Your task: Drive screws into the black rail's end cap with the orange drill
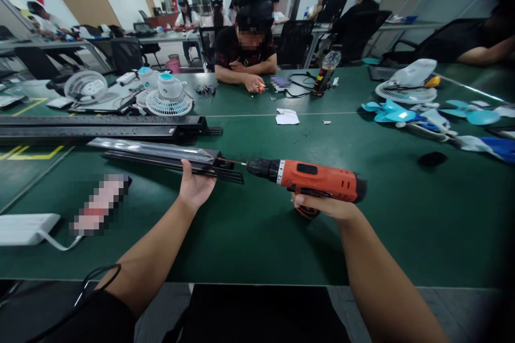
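Note:
My right hand point(317, 204) is wrapped round the handle of an orange and black cordless drill point(322, 179), which lies level and points left. A long thin bit point(233, 162) reaches from its chuck to the end of a long black metal profile point(161, 151); whether the tip touches a screw there is hidden. My left hand point(196, 188) supports that profile from below near its right end, thumb up along the near side and the other fingers hidden underneath. Clear plastic film covers part of the profile's top.
More black profiles point(100, 128) lie behind at left. White fans point(169, 95) stand at the back; blue fan blades point(390, 111) lie at right. A phone point(100, 206) and white power strip point(28, 229) are at left. Across the green table point(257, 246) a person point(249, 43) works with their hands.

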`<state>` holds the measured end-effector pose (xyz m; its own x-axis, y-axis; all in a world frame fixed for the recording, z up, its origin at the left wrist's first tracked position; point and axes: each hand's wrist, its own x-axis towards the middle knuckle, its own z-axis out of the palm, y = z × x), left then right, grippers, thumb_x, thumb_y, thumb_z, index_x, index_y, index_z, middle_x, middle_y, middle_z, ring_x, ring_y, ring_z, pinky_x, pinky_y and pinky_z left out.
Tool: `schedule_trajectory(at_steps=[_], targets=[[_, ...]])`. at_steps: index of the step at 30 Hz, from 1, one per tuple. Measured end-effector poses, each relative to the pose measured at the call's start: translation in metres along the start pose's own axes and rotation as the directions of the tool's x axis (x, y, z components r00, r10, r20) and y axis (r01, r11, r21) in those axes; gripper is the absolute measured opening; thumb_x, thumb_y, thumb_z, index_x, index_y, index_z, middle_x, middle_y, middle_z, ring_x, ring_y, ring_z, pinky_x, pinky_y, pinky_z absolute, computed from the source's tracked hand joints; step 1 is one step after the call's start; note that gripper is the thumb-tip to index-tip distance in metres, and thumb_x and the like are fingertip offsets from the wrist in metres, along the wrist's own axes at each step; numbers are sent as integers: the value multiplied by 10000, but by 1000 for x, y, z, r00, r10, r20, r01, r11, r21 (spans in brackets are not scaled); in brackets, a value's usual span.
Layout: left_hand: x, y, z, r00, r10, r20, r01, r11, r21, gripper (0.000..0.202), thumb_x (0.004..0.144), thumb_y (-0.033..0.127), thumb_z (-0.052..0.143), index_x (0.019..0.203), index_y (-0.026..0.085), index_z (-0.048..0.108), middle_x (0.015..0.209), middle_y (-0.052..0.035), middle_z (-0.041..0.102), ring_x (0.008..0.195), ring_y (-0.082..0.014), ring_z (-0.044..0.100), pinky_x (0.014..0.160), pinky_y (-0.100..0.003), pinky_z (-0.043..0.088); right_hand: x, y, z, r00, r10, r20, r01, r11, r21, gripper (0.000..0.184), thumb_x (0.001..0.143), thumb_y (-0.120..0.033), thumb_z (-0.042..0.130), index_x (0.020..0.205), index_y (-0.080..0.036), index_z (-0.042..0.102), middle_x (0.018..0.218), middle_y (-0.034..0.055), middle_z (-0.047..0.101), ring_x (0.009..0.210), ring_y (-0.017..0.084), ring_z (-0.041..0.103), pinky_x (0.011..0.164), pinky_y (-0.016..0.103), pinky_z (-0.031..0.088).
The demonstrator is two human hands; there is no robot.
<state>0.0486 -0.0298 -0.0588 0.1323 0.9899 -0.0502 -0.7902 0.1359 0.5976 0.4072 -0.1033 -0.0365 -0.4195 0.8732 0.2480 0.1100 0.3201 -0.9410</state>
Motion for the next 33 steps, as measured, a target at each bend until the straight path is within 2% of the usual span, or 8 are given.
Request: schedule_trajectory(at_steps=[4, 13, 16, 19, 23, 26, 29, 33], targets=[[1, -1, -2, 1000, -2, 6, 2, 1000, -16, 625, 930, 728, 690, 1262, 203, 761, 1193, -82, 828, 1176, -269, 761, 1048, -372, 595, 8, -12, -4, 994, 1, 110, -4, 999, 32, 161, 975, -342, 803, 936, -205, 727, 774, 10, 708, 660, 150, 691, 635, 288, 649], [2, 0, -9, 998, -28, 63, 29, 999, -14, 671, 903, 746, 711, 1298, 205, 745, 1232, -90, 821, 1257, -295, 736, 1104, -398, 571, 14, -22, -7, 974, -99, 205, 92, 995, 42, 155, 989, -284, 777, 892, -207, 684, 740, -11, 670, 613, 130, 648, 589, 273, 626], [2, 0, -10, 998, -17, 57, 16, 1000, 12, 687, 896, 752, 714, 1310, 205, 746, 1243, -91, 817, 1329, -307, 696, 1134, -407, 550, 13, -21, -7, 970, -104, 219, 96, 994, 44, 58, 996, -260, 758, 1006, -213, 726, 747, -18, 678, 605, 130, 661, 606, 284, 635], [2, 1, -11, 997, -34, 68, 33, 999, 9, 687, 900, 758, 703, 1341, 232, 738, 1257, -80, 814, 1382, -317, 661, 1158, -432, 533, 13, -21, -7, 969, -117, 216, 111, 993, 39, 201, 992, -260, 759, 1189, -222, 735, 753, -25, 686, 610, 134, 669, 610, 287, 642], [2, 2, -12, 996, -41, 78, 41, 999, 3, 678, 904, 753, 704, 1347, 242, 739, 1264, -71, 812, 1388, -313, 657, 1170, -433, 524, 12, -22, -7, 974, -62, 220, 50, 997, 60, 209, 999, -292, 756, 1193, -217, 736, 734, -26, 681, 574, 126, 656, 552, 264, 621], [2, 2, -12, 996, -36, 76, 36, 999, -3, 674, 896, 743, 722, 1343, 239, 739, 1270, -69, 810, 1387, -309, 658, 1171, -425, 524, 12, -21, -6, 972, -54, 230, 36, 996, 80, 196, 998, -283, 757, 1177, -204, 743, 826, 15, 742, 599, 128, 689, 535, 246, 615], [1, 1, -11, 996, -42, 84, 44, 999, -21, 670, 901, 734, 724, 1347, 235, 735, 1272, -74, 810, 1378, -315, 664, 1169, -436, 524, 11, -18, -6, 971, -100, 217, 87, 994, 67, 251, 1009, -285, 737, 1247, -206, 731, 998, 71, 797, 740, 163, 759, 608, 268, 662], [1, 1, -9, 998, -30, 59, 30, 1000, 1, 664, 901, 748, 712, 1294, 214, 757, 1255, -84, 815, 1350, -316, 684, 1154, -425, 536, 11, -14, -5, 974, -145, 174, 138, 989, 52, 315, 1014, -281, 734, 1327, -248, 711, 1084, 72, 808, 855, 195, 793, 723, 323, 703]])
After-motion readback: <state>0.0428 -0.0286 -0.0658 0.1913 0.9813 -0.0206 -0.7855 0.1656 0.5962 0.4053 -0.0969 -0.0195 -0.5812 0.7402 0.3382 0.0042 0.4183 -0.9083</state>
